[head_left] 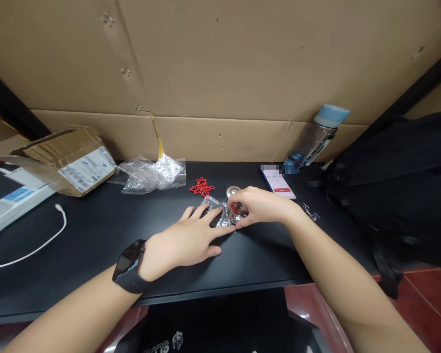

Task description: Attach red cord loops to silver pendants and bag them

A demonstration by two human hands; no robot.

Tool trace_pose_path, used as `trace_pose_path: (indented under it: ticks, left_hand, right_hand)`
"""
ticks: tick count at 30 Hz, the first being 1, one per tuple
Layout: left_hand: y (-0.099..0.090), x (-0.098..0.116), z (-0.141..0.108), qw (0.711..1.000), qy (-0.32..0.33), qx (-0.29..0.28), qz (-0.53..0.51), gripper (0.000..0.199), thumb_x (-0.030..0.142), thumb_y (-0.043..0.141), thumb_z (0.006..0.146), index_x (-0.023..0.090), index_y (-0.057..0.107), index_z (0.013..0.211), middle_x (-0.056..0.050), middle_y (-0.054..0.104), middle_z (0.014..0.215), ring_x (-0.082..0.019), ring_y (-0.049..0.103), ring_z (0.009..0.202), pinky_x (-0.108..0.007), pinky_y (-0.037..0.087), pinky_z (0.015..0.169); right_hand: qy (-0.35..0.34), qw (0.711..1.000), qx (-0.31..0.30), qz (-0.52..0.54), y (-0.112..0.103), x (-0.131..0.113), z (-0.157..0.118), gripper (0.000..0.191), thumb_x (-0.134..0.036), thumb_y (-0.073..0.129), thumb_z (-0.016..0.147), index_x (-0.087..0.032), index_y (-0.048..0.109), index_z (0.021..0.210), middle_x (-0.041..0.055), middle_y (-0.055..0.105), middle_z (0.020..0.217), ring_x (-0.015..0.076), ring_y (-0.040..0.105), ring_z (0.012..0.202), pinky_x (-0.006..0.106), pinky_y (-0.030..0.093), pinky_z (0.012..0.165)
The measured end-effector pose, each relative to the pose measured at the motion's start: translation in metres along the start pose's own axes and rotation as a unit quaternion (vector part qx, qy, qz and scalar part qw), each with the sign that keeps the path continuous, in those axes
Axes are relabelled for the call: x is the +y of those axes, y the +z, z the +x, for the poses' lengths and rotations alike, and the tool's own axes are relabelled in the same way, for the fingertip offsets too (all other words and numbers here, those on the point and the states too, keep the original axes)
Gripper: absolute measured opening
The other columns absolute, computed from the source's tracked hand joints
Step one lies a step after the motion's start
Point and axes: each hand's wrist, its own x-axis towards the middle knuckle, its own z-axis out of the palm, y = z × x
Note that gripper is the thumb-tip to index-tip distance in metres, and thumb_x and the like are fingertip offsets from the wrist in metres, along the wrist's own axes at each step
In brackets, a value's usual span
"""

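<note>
My left hand (191,238) lies flat with fingers spread, its fingertips pressing a crinkled clear plastic bag (223,220) on the black table. A dark watch sits on that wrist. My right hand (259,206) is curled, thumb and fingers closed around a shiny round metal piece (237,218) at the bag's right end. Something red shows inside the curl of those fingers, too small to make out. Just beyond them is another round metal disc (232,190), partly covered by the right hand. A small heap of red cords (202,187) lies past the left fingertips.
Clear plastic bags (152,174) and an opened cardboard box (77,164) are at the back left, near a white cable (59,235) and a power strip (18,211). At the right are a phone (279,184), a water bottle (312,139), small keys (310,212) and a black backpack (400,186).
</note>
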Motion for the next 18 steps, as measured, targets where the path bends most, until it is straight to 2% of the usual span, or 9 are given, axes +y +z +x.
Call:
trace_pose_path:
  ticks: [4,11,14,18]
  left_hand:
    - [-0.0001,0.0014,-0.0008,1.0,-0.005,-0.005,0.007,0.063,0.046,0.062,0.094,0.052,0.037,0.152,-0.004,0.024,0.168,-0.047,0.016,0.152,-0.068,0.026,0.113]
    - [0.0025,0.0014,-0.0019,1.0,0.0,0.008,0.012,0.058,0.046,0.061,0.094,0.049,0.043,0.15,-0.004,0.025,0.168,-0.045,0.019,0.152,-0.066,0.026,0.114]
    - [0.0028,0.001,-0.0016,1.0,0.002,0.006,0.013,0.059,0.046,0.062,0.094,0.048,0.044,0.15,-0.003,0.024,0.169,-0.043,0.02,0.152,-0.064,0.027,0.115]
    - [0.0031,0.0012,-0.0022,1.0,0.011,0.019,0.018,0.059,0.046,0.061,0.095,0.05,0.041,0.151,-0.002,0.023,0.169,-0.042,0.023,0.15,-0.062,0.028,0.116]
  right_hand:
    - [-0.001,1.0,-0.008,0.024,-0.0008,0.0022,-0.0002,0.027,-0.028,0.087,0.07,-0.02,0.072,0.091,0.0014,0.069,0.084,0.0174,0.065,0.073,0.025,0.044,0.062]
    - [0.008,0.996,-0.037,0.076,-0.0049,0.0053,-0.0062,0.035,-0.007,0.077,0.072,-0.022,0.076,0.104,0.0016,0.074,0.09,0.0163,0.07,0.073,0.024,0.051,0.067]
    - [-0.001,0.996,-0.026,0.083,-0.0043,0.0039,-0.0044,0.032,-0.008,0.079,0.072,-0.02,0.075,0.101,0.002,0.072,0.09,0.0153,0.069,0.073,0.024,0.051,0.066]
    - [-0.047,0.995,0.017,0.086,0.0021,0.0059,0.0019,0.027,-0.009,0.082,0.073,-0.018,0.074,0.097,0.0018,0.067,0.092,0.0132,0.065,0.074,0.023,0.049,0.068]
